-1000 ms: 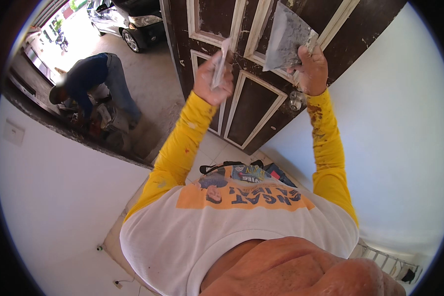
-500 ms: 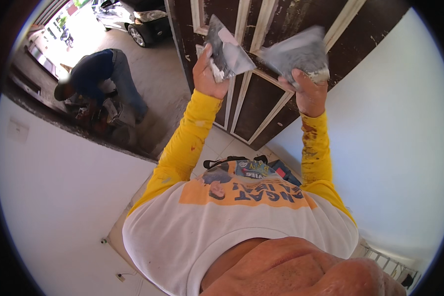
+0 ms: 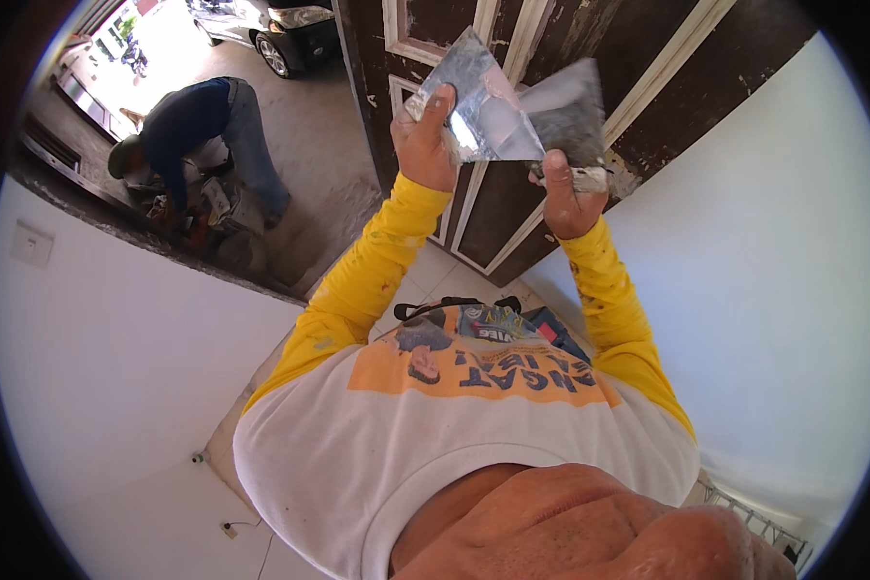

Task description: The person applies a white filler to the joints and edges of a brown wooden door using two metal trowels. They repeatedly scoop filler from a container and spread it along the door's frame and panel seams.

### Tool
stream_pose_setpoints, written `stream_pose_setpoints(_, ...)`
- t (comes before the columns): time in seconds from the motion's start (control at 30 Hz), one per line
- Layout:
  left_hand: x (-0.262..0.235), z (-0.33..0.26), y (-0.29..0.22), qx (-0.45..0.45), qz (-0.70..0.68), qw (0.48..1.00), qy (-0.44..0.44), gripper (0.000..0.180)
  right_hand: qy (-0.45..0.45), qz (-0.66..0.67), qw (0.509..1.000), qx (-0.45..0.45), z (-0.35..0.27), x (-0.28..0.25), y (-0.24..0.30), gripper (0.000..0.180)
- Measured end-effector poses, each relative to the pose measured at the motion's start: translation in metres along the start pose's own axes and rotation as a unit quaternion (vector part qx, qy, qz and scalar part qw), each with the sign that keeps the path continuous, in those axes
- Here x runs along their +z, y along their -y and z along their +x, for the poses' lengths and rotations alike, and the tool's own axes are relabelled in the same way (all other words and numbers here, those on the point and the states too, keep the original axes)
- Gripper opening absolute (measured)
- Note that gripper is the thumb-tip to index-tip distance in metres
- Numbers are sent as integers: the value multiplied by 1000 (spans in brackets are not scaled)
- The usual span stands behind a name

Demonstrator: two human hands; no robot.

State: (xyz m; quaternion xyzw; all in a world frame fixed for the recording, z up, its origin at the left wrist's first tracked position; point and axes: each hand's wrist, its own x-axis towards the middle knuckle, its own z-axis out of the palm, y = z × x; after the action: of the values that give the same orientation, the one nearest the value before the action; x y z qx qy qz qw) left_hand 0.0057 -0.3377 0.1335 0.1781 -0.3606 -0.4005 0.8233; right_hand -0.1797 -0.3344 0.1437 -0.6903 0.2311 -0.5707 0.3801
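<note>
My left hand is closed on a wide, shiny metal putty knife, the thumb flat on its face. A pinkish-white smear of filler lies along that blade. My right hand grips a second putty knife, greyer, with pale paste caked near its grip. The two blades come together in front of me; the left one overlaps the edge of the right one, though I cannot tell how firmly they touch. Behind them stands a dark brown panelled door with whitish filled strips along its mouldings.
A white wall rises at right, another at left with a switch plate. Through the doorway, a person bends over things on the ground, near a parked dark car. A ladder-like frame stands at lower right.
My right hand has moved left and slightly down, bringing its knife against or close to the left one. The left knife has turned, its face now catching light.
</note>
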Motion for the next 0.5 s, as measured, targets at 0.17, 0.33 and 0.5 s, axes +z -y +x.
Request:
stream_pose_setpoints(0.17, -9, 13, -7, 26, 75, 997, 14, 28, 209, -316, 924, -56, -1, -31, -28, 43)
stream_pose_setpoints(0.33, -39, 39, -31, 55, 109, 992, 41, 29, 214, -321, 915, -115, -11, -62, -92, 37)
stream_pose_setpoints(0.5, -126, 29, 5, -130, 79, 987, -58, 29, -92, 176, 954, 225, 33, -54, -68, 27)
